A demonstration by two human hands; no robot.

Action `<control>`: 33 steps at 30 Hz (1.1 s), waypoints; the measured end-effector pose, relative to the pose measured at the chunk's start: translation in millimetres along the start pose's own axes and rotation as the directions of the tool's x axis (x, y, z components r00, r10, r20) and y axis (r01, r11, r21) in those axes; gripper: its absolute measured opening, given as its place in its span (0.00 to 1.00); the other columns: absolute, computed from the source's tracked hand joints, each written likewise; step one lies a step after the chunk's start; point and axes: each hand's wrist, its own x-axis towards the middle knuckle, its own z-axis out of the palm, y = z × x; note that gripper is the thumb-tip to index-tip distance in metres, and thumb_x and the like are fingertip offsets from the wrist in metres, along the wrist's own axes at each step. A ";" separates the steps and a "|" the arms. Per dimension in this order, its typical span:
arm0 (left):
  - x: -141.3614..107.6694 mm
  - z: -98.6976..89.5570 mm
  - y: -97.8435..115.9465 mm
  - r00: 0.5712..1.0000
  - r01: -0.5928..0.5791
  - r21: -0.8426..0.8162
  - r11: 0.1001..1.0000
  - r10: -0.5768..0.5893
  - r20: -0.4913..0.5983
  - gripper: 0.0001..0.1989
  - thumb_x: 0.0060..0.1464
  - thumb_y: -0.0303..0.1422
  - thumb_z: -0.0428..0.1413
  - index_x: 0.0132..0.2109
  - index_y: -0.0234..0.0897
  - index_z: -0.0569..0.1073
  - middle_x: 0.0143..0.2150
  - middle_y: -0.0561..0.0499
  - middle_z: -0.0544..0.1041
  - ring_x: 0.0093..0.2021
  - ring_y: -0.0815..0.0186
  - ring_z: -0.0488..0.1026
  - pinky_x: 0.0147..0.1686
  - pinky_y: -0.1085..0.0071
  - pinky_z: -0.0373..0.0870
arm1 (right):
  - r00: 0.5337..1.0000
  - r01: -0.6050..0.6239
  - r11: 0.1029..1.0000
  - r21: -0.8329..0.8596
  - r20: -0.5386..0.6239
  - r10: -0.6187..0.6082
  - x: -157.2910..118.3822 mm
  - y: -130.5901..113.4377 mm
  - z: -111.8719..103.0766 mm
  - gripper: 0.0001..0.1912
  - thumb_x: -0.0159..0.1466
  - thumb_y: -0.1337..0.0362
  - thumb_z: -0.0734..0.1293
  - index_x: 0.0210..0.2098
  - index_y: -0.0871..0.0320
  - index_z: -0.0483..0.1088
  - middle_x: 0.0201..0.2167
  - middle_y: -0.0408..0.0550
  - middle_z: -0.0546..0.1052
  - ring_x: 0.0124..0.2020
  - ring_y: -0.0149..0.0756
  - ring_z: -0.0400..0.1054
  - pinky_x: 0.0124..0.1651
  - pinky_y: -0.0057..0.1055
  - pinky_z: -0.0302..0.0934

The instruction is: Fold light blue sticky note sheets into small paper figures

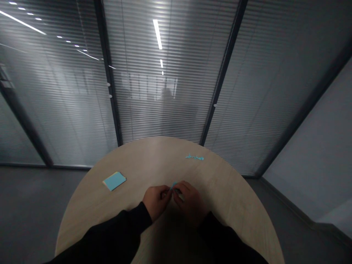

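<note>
My left hand and my right hand meet over the near middle of the round table. Between their fingertips is a small piece of blue paper, mostly hidden by the fingers. Both hands are closed in a pinch on it. A stack of blue and yellow paper sheets lies to the left of my hands, a blue sheet on top. Beyond my right hand, a thin row of small blue scraps rests near the far edge of the table.
The round wooden table has its curved far edge close to a glass partition with blinds. Dark frame posts divide the glass. A pale wall stands at the right, and grey floor shows at the left.
</note>
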 end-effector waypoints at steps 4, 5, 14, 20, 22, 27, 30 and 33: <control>0.8 1.7 -3.3 1.000 0.007 -0.072 0.997 -0.006 0.012 0.20 0.60 0.41 0.49 0.37 0.35 0.81 0.24 0.51 0.76 0.25 0.67 0.67 0.27 0.72 0.57 | 0.999 0.054 0.998 -0.033 -0.006 -0.054 -0.5 0.9 0.4 0.06 0.66 0.70 0.63 0.37 0.56 0.71 0.35 0.49 0.76 0.38 0.40 0.70 0.41 0.36 0.68; 0.9 2.7 -3.9 1.000 0.010 -0.108 0.994 -0.009 0.015 0.20 0.60 0.41 0.49 0.36 0.35 0.81 0.24 0.50 0.76 0.25 0.67 0.67 0.27 0.72 0.57 | 0.997 0.076 0.995 -0.058 0.002 -0.076 -0.9 1.3 0.5 0.06 0.67 0.70 0.62 0.37 0.56 0.71 0.36 0.50 0.76 0.39 0.41 0.70 0.42 0.37 0.68; 5.2 13.5 -10.3 0.992 0.126 -0.635 0.762 -0.094 0.085 0.24 0.55 0.49 0.55 0.42 0.32 0.80 0.32 0.46 0.80 0.32 0.63 0.74 0.37 0.67 0.70 | 0.990 0.140 0.978 -0.154 -0.007 -0.142 -2.4 -3.8 2.5 0.09 0.68 0.69 0.61 0.43 0.57 0.73 0.38 0.54 0.76 0.40 0.44 0.70 0.43 0.41 0.69; 8.0 22.9 -20.5 0.990 0.141 -0.744 0.653 -0.099 0.101 0.26 0.55 0.50 0.57 0.48 0.31 0.80 0.32 0.45 0.80 0.32 0.65 0.73 0.38 0.67 0.69 | 0.991 0.117 0.983 -0.145 -0.047 -0.124 -1.7 -5.6 1.8 0.11 0.68 0.67 0.63 0.48 0.56 0.74 0.42 0.55 0.77 0.42 0.45 0.71 0.43 0.41 0.70; 8.3 23.1 -21.2 0.990 0.138 -0.760 0.635 -0.084 0.110 0.26 0.55 0.49 0.57 0.49 0.31 0.79 0.34 0.45 0.80 0.33 0.65 0.73 0.38 0.68 0.69 | 0.993 0.098 0.984 -0.151 -0.045 -0.106 -0.9 -7.7 0.6 0.12 0.68 0.67 0.63 0.49 0.56 0.74 0.42 0.55 0.77 0.42 0.45 0.71 0.43 0.41 0.70; 7.7 18.3 -18.1 0.989 0.150 -0.774 0.615 -0.087 0.122 0.27 0.55 0.52 0.56 0.49 0.33 0.80 0.37 0.43 0.81 0.35 0.64 0.74 0.39 0.68 0.70 | 0.995 0.085 0.983 -0.160 -0.045 -0.093 0.0 -14.0 -1.6 0.13 0.67 0.68 0.63 0.49 0.55 0.73 0.43 0.55 0.76 0.42 0.45 0.70 0.42 0.40 0.70; 7.3 15.5 -16.0 0.984 0.179 -0.761 0.624 -0.134 0.121 0.30 0.49 0.53 0.61 0.49 0.32 0.80 0.38 0.43 0.81 0.34 0.65 0.74 0.39 0.67 0.71 | 0.995 0.056 0.996 -0.073 -0.078 -0.061 -0.4 -16.4 -3.2 0.14 0.66 0.68 0.64 0.50 0.57 0.74 0.43 0.56 0.75 0.43 0.44 0.71 0.43 0.40 0.70; 7.0 13.5 -13.4 0.980 0.191 -0.766 0.614 -0.161 0.115 0.29 0.46 0.53 0.62 0.45 0.31 0.81 0.35 0.43 0.81 0.32 0.65 0.74 0.38 0.67 0.71 | 0.995 -0.009 0.990 0.141 -0.093 0.023 0.4 -16.2 -6.4 0.13 0.68 0.65 0.61 0.48 0.55 0.75 0.40 0.52 0.75 0.39 0.39 0.72 0.41 0.35 0.71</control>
